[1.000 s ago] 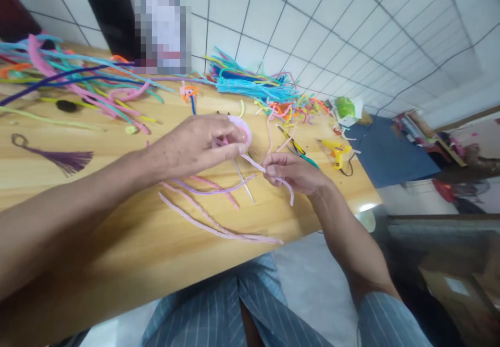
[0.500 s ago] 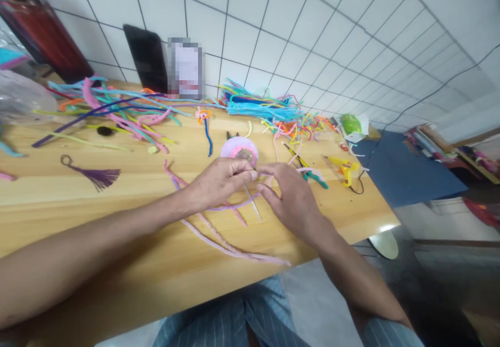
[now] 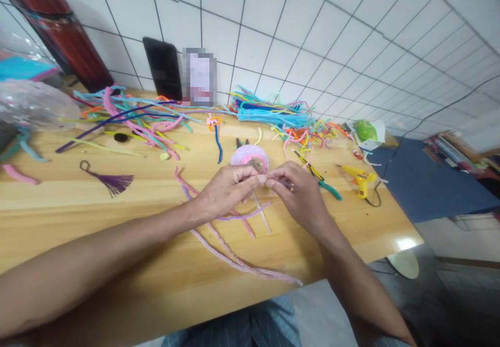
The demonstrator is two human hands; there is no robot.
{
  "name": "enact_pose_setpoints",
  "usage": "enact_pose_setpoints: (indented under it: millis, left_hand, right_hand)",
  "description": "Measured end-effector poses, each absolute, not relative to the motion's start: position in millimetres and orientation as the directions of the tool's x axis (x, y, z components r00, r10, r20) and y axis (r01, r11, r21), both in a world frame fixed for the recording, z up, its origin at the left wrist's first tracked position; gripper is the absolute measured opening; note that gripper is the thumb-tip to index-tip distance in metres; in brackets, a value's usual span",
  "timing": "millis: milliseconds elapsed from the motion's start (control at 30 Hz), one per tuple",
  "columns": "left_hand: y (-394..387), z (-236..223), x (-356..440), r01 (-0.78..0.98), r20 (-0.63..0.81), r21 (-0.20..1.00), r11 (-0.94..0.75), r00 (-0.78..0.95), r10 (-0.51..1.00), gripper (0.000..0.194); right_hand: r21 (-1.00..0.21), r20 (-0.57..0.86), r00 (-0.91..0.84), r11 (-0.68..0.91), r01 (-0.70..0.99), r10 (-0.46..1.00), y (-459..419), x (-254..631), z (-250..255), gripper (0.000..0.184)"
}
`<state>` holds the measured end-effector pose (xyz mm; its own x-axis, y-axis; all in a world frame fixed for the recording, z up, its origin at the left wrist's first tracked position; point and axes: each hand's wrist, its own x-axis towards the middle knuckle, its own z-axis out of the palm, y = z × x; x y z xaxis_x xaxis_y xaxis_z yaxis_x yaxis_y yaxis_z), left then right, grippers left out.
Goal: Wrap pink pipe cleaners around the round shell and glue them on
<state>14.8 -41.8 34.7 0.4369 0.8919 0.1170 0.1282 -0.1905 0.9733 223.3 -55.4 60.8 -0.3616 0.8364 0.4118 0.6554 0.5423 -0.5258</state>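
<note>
My left hand point(image 3: 230, 188) and my right hand point(image 3: 299, 193) meet fingertip to fingertip above the table. Both are closed in a pinch on a thin lilac pipe cleaner point(image 3: 288, 184), of which only a short bit shows by the right fingers. Just behind the fingertips is a round lilac and pink coiled piece point(image 3: 249, 154) with a brownish middle; the hands partly cover it. A thin whitish stick point(image 3: 263, 215) lies below the hands. Close by, a purple pipe cleaner point(image 3: 244, 215) and a long pale pink one point(image 3: 219, 250) lie on the wood.
Loose pipe cleaners point(image 3: 136, 120) and a blue bundle point(image 3: 273, 112) line the back wall. A purple tassel point(image 3: 113, 181) lies left. Right are a yellow-and-black cutting tool point(image 3: 309, 165), a yellow glue gun point(image 3: 363, 182) and its cable. A red flask point(image 3: 64, 34) and black phone point(image 3: 163, 68) stand behind.
My right hand was drawing the lilac pipe cleaner out to the right, then opened its fingers near the left. Now both hands pinch together. The view has swung, shifting the table within the picture.
</note>
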Motion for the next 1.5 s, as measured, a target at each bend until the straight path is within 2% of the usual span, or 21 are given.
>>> enact_pose_setpoints:
  millis: [133,267,600,800,1000,1133,1400,1500]
  left_hand:
    - [-38.3,32.7,13.5,0.085,0.096,0.986,-0.143,0.409,0.908,0.051]
    - [-35.2,32.1,12.7,0.032,0.062,0.996,-0.086,0.451,0.890,0.051]
    - [-32.5,26.2,17.9,-0.251,-0.009,0.958,0.140,0.461,0.888,0.067]
    - [-33.5,25.3,17.2,-0.139,-0.027,0.985,0.098,0.442,0.897,0.051]
    - [-34.0,15.9,17.0,-0.136,0.015,0.989,0.049,0.433,0.901,0.045]
    - [-36.9,16.3,16.9,-0.149,0.039,0.988,0.030,0.441,0.897,0.042]
    - [-38.6,21.7,20.1,-0.190,0.052,0.982,0.017,0.354,0.934,0.039]
    - [-39.5,21.2,19.5,-0.155,0.114,0.985,-0.069,0.306,0.945,0.033]
  right_hand:
    - [-0.556,0.425,-0.321,0.524,0.645,0.846,-47.4,226.5,61.5,0.010]
    - [-0.592,0.412,-0.294,0.498,0.634,0.863,-44.6,230.1,62.0,0.013]
    - [-0.661,0.349,-0.217,0.403,0.633,0.912,-43.2,237.0,67.5,0.014]
    - [-0.599,0.415,-0.218,0.446,0.664,0.883,-46.9,237.5,63.4,0.012]
    - [-0.620,0.420,-0.286,0.502,0.603,0.861,-45.8,229.9,57.9,0.004]
    - [-0.612,0.421,-0.297,0.510,0.605,0.857,-42.7,226.3,58.2,0.005]
    - [-0.693,0.349,-0.280,0.448,0.565,0.894,-38.7,221.8,63.1,0.006]
    - [-0.716,0.331,-0.285,0.436,0.546,0.900,-34.9,221.4,61.0,0.005]
